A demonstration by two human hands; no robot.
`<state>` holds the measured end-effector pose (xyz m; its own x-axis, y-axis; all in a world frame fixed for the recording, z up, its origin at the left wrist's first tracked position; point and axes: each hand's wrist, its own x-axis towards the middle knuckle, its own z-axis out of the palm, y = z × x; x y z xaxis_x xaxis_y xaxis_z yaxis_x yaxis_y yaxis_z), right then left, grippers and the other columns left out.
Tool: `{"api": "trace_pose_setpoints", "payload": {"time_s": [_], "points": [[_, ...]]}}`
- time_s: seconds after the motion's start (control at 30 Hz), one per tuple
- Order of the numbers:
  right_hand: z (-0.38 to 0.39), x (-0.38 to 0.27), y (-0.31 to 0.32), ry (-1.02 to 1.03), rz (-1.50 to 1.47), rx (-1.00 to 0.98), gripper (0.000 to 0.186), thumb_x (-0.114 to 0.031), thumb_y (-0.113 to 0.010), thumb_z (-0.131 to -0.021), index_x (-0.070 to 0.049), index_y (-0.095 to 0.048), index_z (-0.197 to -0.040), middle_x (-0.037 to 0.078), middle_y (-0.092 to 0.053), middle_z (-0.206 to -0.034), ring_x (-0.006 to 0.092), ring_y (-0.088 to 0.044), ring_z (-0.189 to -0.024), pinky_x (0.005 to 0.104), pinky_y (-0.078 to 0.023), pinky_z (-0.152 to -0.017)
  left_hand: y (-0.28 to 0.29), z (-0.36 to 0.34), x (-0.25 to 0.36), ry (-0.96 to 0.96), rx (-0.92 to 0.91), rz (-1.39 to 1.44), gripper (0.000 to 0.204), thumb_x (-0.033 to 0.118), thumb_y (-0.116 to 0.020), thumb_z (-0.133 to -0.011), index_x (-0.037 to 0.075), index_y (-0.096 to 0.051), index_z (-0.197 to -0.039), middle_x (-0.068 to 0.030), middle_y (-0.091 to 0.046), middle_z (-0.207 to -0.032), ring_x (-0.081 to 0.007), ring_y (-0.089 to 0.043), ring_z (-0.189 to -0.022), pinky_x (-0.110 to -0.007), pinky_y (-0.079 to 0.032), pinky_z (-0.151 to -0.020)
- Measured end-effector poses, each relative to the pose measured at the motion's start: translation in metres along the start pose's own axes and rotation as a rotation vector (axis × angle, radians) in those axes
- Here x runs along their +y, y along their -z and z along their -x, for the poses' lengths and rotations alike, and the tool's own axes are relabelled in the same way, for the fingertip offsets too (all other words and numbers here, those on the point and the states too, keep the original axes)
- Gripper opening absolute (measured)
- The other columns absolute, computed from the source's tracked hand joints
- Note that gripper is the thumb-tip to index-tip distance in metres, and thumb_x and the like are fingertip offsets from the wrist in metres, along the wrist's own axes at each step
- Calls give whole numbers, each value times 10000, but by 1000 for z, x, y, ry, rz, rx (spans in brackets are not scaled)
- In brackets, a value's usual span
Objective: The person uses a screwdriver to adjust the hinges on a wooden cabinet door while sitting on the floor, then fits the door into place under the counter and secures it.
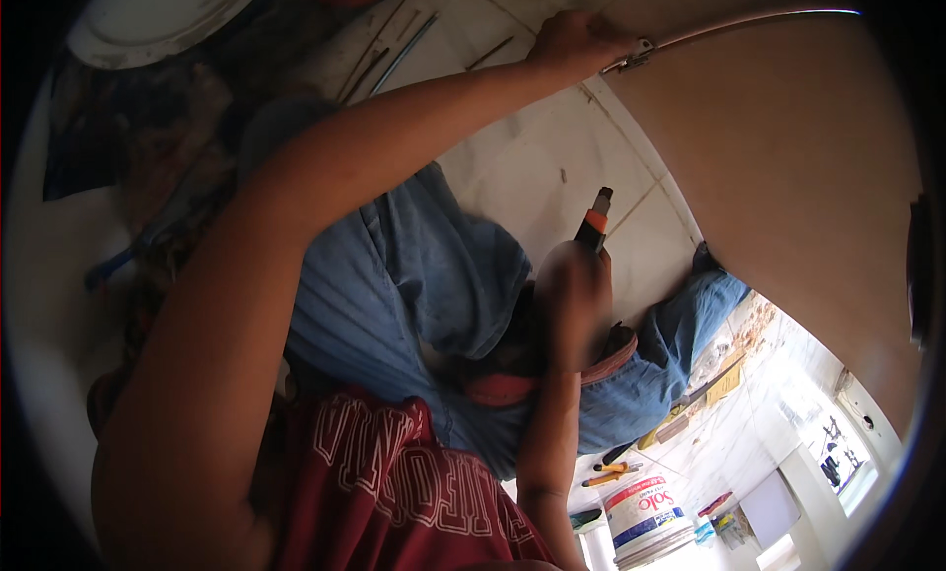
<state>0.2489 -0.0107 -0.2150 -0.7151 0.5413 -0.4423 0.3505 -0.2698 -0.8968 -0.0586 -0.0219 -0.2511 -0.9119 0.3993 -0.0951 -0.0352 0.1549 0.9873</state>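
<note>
My left arm reaches up and across to the far side. At its end, my left hand (579, 49) is closed at a small metal fitting (639, 56), which sits against a large brown panel (788, 128). My right hand (574, 300) is nearer, in front of my lap, and partly smeared. It is closed round a slim black-and-orange hand tool (595, 222) with a grey and dark tip pointing away from me. The tool's tip is apart from the panel, and its lower part is hidden in my hand.
Thin rods (404, 54) lie on the pale tiled floor (512, 167). A round white lid-like thing (158, 19) is at the far left. To the near right are a white paint bucket (645, 517) and orange-handled pliers (613, 472). The panel rises along the right.
</note>
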Motion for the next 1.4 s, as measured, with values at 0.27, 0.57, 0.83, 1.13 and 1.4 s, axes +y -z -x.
{"api": "trace_pose_setpoints", "payload": {"time_s": [0.27,0.57,0.83,1.13,1.4], "points": [[0,-2,-14,19,70,-37,249,-202,-584,-1019,9,-531,-1141,61,-640,-805,90,-543,-557,249,-446,-515,6,-22,-29,-46,160,-129,316,320,-774,-779,45,-679,-904,-64,-723,-833,-190,-702,-803,-345,-547,-741],[-2,0,-8,14,115,-31,256,-227,-583,-1019,8,-540,-1110,64,-642,-791,101,-559,-552,257,-445,-507,10,-5,-16,-405,199,-308,504,272,-860,-729,13,-581,-1059,-110,-626,-984,-237,-663,-835,-377,-529,-760],[-2,-1,-9,8,92,-41,260,-238,-587,-1015,5,-539,-1094,65,-644,-792,104,-564,-552,256,-449,-509,28,-19,0,-492,79,-371,481,213,-839,-756,6,-470,-985,-139,-487,-873,-281,-509,-790,-406,-437,-699],[-3,1,-10,13,105,-38,224,-228,-579,-1017,-8,-540,-1039,63,-652,-786,108,-578,-544,259,-440,-489,22,-45,-47,-682,89,-472,515,198,-793,-787,-3,-436,-1099,-212,-478,-983,-374,-532,-866,-451,-442,-740],[-4,2,-9,20,117,-38,223,-228,-580,-1018,-10,-543,-1041,62,-654,-791,106,-577,-544,253,-439,-489,23,-23,-32,-710,176,-341,447,303,-846,-742,16,-620,-999,-111,-629,-962,-244,-653,-837,-380,-521,-768]]}}
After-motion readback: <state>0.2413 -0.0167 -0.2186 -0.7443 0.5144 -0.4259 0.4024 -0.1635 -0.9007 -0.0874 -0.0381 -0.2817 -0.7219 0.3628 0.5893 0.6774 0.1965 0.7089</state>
